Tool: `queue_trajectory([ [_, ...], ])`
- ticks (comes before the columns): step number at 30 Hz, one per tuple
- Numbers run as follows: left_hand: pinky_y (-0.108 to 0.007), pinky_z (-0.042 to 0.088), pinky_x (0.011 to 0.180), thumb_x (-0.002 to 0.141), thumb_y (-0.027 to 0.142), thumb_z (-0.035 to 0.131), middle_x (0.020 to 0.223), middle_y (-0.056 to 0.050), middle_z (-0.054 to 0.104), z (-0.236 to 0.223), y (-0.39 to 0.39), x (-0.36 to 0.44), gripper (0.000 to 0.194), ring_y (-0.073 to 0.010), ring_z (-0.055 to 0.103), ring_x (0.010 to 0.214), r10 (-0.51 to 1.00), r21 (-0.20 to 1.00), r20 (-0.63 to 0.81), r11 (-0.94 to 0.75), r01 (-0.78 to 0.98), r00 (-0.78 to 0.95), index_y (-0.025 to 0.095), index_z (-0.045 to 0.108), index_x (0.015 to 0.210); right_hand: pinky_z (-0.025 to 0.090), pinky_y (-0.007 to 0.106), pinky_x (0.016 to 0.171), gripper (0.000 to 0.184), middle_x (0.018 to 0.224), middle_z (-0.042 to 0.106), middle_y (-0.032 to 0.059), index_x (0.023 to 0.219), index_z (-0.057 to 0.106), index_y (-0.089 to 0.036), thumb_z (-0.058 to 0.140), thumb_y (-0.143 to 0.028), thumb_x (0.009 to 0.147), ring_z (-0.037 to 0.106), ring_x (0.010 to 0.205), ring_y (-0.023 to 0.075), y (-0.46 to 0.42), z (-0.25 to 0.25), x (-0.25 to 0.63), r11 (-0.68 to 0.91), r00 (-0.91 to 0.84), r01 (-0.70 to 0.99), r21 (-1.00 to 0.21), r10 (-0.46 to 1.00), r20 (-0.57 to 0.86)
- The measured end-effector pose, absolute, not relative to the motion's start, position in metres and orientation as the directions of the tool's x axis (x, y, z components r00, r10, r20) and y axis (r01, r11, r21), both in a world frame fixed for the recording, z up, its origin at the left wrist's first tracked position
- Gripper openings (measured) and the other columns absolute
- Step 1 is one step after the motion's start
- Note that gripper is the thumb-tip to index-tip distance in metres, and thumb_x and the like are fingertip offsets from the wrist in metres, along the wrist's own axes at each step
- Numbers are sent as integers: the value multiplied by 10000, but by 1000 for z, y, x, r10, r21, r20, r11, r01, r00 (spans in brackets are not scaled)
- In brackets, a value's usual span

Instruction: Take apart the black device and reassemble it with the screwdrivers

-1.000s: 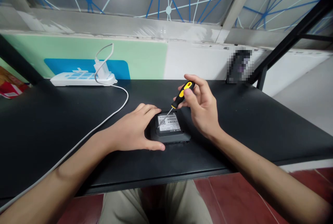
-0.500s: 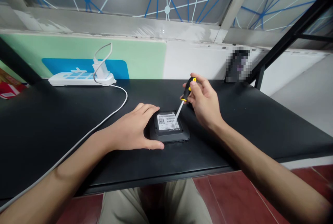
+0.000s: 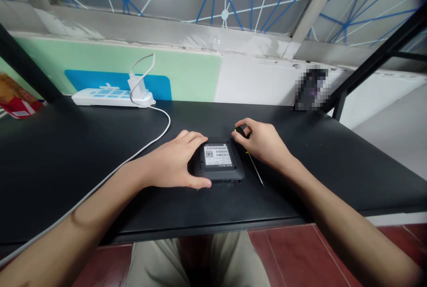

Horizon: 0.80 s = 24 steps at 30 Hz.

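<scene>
A flat black square device (image 3: 218,172) lies on the black table with its white printed label (image 3: 217,155) facing up. My left hand (image 3: 176,158) holds it by its left side, thumb at the near edge and fingertips at the far left corner. Just right of the device, my right hand (image 3: 262,140) is closed around the handle of a screwdriver (image 3: 255,169) with a black and yellow grip. Its thin metal shaft slants down and toward me, apart from the device, with the tip near or on the tabletop. The fingers partly hide the handle.
A white power strip (image 3: 110,99) with a plugged-in charger (image 3: 137,86) stands at the back left. From it a white cable (image 3: 133,155) runs past my left arm. A red and brown package (image 3: 20,98) is at far left, and a blurred-out dark object (image 3: 312,87) leans at back right.
My right hand has lowered and turned the screwdriver, so its tip has left the label and now points toward me, right of the device. My left hand stays on the device. The view has shifted slightly.
</scene>
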<state>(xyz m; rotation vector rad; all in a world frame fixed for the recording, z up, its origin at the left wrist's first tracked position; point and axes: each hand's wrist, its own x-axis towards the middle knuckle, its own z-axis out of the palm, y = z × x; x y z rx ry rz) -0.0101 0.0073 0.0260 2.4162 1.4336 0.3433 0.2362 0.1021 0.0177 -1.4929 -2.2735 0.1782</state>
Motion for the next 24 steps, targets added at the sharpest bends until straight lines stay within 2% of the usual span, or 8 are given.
queue_trajectory([
  [5, -509, 430, 1121, 762, 656, 725, 1511, -167, 511, 25, 7, -14, 907, -389, 462, 1384, 877, 397, 63, -459, 795, 476, 172, 446, 1477, 494, 341, 746, 293, 865, 687, 68, 1113, 715, -181, 636, -365, 898, 633, 743, 199, 101, 12, 234, 451, -386, 865, -219, 878, 283],
  [13, -476, 422, 1134, 769, 630, 733, 1515, -148, 501, 26, 6, -21, 901, -367, 454, 1392, 882, 379, 33, -445, 811, 469, 178, 428, 1486, 543, 379, 803, 309, 985, 670, 121, 1155, 716, -158, 657, -333, 907, 664, 815, 229, 96, 11, 230, 462, -406, 861, -211, 876, 263],
  [15, -478, 426, 1131, 760, 628, 741, 1519, -143, 498, 26, 6, -24, 911, -372, 453, 1395, 887, 384, 25, -434, 815, 461, 194, 420, 1493, 545, 393, 815, 325, 993, 677, 132, 1155, 715, -147, 627, -365, 929, 669, 836, 241, 97, 13, 232, 458, -384, 863, -214, 869, 312],
  [19, -486, 432, 1127, 752, 628, 739, 1512, -149, 496, 29, 7, -30, 915, -378, 470, 1385, 905, 383, -18, -387, 839, 425, 198, 412, 1490, 534, 406, 851, 327, 1047, 698, 151, 1125, 725, -128, 516, -327, 971, 680, 894, 256, 105, 24, 245, 402, -236, 885, -235, 822, 518],
  [21, -506, 439, 1120, 746, 638, 738, 1514, -147, 492, 30, 7, -32, 914, -382, 485, 1372, 912, 382, -33, -367, 848, 410, 213, 413, 1487, 526, 423, 851, 335, 1067, 712, 139, 1141, 722, -155, 495, -319, 958, 685, 902, 267, 111, 28, 257, 332, -207, 918, -216, 867, 454],
  [24, -535, 456, 1102, 721, 647, 753, 1507, -143, 507, 30, 7, -34, 913, -398, 507, 1357, 916, 396, -19, -361, 844, 400, 232, 437, 1470, 521, 420, 835, 385, 1070, 732, 124, 1211, 702, -193, 488, -362, 939, 690, 934, 278, 121, 29, 273, 327, -291, 930, -166, 933, 210],
])
